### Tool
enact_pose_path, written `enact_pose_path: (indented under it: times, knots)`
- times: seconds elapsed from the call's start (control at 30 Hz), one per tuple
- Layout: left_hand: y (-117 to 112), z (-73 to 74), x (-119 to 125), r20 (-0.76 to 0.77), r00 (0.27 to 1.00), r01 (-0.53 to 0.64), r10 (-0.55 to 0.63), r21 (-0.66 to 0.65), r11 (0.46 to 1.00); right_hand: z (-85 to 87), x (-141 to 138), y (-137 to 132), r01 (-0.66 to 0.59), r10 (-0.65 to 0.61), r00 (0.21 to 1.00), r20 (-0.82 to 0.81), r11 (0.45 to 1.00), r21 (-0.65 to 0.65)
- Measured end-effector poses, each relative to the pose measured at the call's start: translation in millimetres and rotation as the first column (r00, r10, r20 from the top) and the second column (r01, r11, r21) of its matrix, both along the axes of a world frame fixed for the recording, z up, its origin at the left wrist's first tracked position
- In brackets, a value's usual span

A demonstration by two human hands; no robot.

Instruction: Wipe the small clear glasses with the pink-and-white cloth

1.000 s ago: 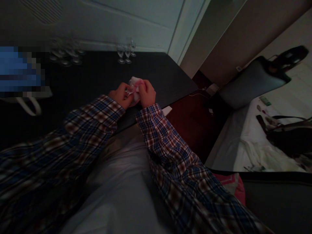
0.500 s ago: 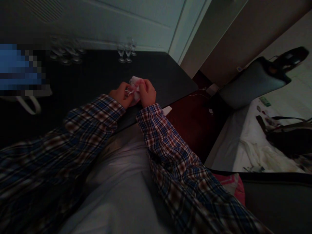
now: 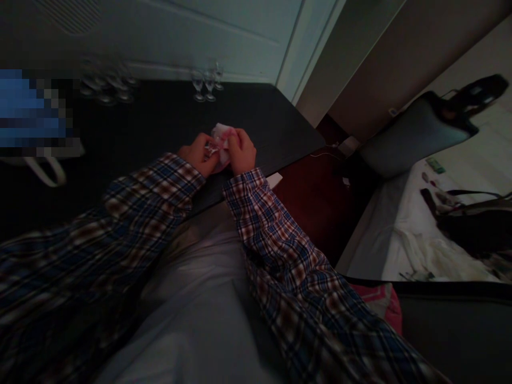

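Over the near edge of a black table [image 3: 160, 122] my two hands meet, both in plaid sleeves. My left hand [image 3: 197, 156] is closed around a small clear glass [image 3: 210, 152], which shows only as a glint between the fingers. My right hand [image 3: 241, 151] is closed on a pale pinkish cloth [image 3: 221, 132] bunched against that glass. The cloth sticks out above both hands. Much of the glass is hidden by fingers and cloth.
Three small stemmed glasses [image 3: 208, 85] stand at the table's far edge, and several more glasses [image 3: 106, 88] sit further left. A white strap [image 3: 46, 170] lies at the left. A dark chair [image 3: 416, 133] and a cluttered white bed [image 3: 436, 229] are at the right.
The hands stay together at the same spot. The cloth has shifted slightly between the fingers. The view has drifted a little.
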State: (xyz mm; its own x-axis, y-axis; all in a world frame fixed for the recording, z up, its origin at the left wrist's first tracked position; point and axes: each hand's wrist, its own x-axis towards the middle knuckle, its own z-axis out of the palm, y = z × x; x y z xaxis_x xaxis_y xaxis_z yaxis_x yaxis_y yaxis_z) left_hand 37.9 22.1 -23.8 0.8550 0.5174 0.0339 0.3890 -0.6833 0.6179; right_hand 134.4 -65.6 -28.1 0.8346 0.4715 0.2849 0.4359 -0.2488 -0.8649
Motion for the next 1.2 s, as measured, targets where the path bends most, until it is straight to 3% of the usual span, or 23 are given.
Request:
enact_pose_path:
  times: [0.27, 0.57, 0.97, 1.2]
  knots:
    - [-4.6, 10.0, -3.0, -0.023, 1.000, 0.010, -0.009, 0.023, 1.000, -2.2, 2.6, 1.1, -0.025, 0.026, 0.999, -0.024, 0.999, 0.022]
    - [0.9, -5.1, -1.5, 0.064, 0.998, 0.009, -0.014, 0.083, 0.996, -0.8, 2.3, 1.8, -0.050, 0.051, 0.997, -0.055, 0.999, 0.014]
    - [2.2, -6.3, -1.0, 0.073, 0.997, -0.005, -0.002, 0.089, 0.996, 5.2, -1.5, -0.1, -0.024, 0.023, 0.996, -0.081, 0.999, -0.020]
    - [-4.1, 4.5, -4.2, 0.026, 1.000, 0.003, -0.004, 0.041, 0.999, -2.7, 4.2, 2.0, -0.045, 0.046, 0.998, -0.048, 0.999, 0.021]
